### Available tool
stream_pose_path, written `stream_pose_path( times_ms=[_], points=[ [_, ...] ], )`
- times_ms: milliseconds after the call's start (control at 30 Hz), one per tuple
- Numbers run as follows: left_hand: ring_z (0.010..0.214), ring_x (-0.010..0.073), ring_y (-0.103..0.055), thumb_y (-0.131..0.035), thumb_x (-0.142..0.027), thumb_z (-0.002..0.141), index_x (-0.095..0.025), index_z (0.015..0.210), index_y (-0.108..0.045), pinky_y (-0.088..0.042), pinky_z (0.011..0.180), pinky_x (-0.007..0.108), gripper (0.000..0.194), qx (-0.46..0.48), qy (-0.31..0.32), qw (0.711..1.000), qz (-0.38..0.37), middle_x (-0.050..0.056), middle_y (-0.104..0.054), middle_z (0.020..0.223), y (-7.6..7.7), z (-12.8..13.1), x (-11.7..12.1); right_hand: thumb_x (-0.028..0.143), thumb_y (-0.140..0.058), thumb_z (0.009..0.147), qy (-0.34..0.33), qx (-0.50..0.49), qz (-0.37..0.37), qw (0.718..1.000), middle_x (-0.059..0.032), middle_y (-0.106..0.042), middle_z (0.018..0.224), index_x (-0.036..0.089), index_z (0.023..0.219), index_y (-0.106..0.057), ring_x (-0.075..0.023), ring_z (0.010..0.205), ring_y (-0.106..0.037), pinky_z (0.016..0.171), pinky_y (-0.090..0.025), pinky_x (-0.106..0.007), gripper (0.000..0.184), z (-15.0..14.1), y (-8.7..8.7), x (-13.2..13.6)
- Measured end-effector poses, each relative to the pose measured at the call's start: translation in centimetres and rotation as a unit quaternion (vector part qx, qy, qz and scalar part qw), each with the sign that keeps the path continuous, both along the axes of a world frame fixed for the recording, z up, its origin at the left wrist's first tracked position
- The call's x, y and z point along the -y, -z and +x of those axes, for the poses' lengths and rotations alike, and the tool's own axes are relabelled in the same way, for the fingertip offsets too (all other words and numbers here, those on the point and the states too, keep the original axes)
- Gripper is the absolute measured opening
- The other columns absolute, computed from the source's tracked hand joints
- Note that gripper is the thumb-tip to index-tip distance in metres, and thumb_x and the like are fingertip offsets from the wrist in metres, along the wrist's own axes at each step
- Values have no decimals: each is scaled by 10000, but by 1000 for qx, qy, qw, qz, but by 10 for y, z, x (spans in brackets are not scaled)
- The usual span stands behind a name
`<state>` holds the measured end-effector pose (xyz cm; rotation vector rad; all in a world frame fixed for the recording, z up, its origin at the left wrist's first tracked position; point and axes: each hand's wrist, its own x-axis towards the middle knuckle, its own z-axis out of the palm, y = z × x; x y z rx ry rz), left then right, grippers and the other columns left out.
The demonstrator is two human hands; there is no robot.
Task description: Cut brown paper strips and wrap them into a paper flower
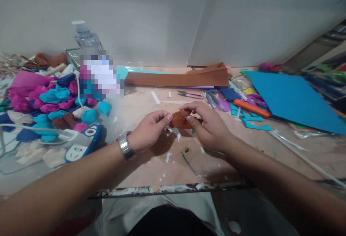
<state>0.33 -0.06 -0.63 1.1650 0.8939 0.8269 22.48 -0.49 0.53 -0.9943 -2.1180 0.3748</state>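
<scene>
Both of my hands meet over the middle of the table on a small piece of brown felt (180,119). My left hand (149,130), with a metal watch on its wrist, pinches the felt's left edge between thumb and fingers. My right hand (210,125) grips the felt's right side, fingers curled over it. The felt is crumpled and held a little above the table top (151,164).
A heap of pink, blue and turquoise felt pieces (48,102) lies at the left beside a power strip (81,144) and a water bottle (85,39). A brown felt strip (178,78), small scissors (190,94), an orange cutter (251,108) and a blue sheet (292,97) lie behind and right.
</scene>
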Motion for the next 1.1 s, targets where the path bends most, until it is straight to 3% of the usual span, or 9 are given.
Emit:
stream_pose_path(
  times_ms=[100, 267, 367, 567, 733, 900, 1100],
  points=[
    [678, 117, -514, -621, -512, 986, -174, 938, -572, -426, 699, 268, 344, -38, -16, 997, 63, -18, -563, 771, 1, -1, 1, 281, -529, 1063, 0, 9, 6, 1000, -95, -694, 1140, 227, 1221, -610, -249, 1028, -637, 894, -518, -397, 186, 0, -2, 0],
    [1133, 207, -618, -697, -381, 971, -207, 1218, -559, -497, 957, 362, 332, -79, -43, 947, 309, 85, -613, 1256, 3, -4, 1, 215, -568, 1041, -31, 53, 22, 998, -89, -721, 1178, 236, 1235, -620, -272, 1088, -627, 973, -473, -452, 202, -2, -7, 0],
    [1155, 223, -625, -725, -325, 954, -217, 1269, -561, -509, 991, 390, 372, -90, -25, 925, 368, 92, -629, 1255, 4, -6, 0, 190, -593, 1030, -56, 68, 11, 996, -80, -717, 1193, 237, 1255, -631, -267, 1108, -609, 993, -459, -453, 233, -3, -8, 2],
    [1044, 211, -674, -721, -295, 957, -220, 1204, -583, -547, 950, 387, 293, -106, -12, 929, 355, 78, -671, 1161, 5, -6, 1, 170, -591, 1028, -60, 79, 30, 995, -88, -677, 1157, 241, 1287, -651, -265, 1094, -578, 977, -467, -446, 275, -4, -7, 4],
    [1058, 196, -681, -694, -248, 977, -220, 1226, -574, -549, 965, 381, 278, -63, -10, 936, 346, 73, -667, 1168, 4, -4, 2, 222, -678, 998, -49, 54, 32, 997, -73, -706, 1139, 256, 1260, -640, -265, 1082, -604, 959, -488, -442, 267, -3, -7, 3],
    [1041, 190, -680, -690, -287, 988, -196, 1159, -606, -551, 946, 365, 211, -27, -18, 955, 293, 71, -670, 1125, 2, -3, 1, 270, -706, 975, 4, 5, -2, 1000, -55, -688, 1028, 241, 1068, -640, -236, 954, -626, 788, -507, -361, 117, -1, -5, 3],
    [1033, 187, -687, -680, -309, 995, -184, 1132, -618, -555, 956, 361, 196, 3, -2, 968, 249, 81, -684, 1126, 0, -3, 1, 223, -669, 987, -12, 17, 28, 999, -32, -697, 919, 229, 981, -650, -231, 914, -619, 833, -465, -380, 22, -1, -6, 1]
  ],
)
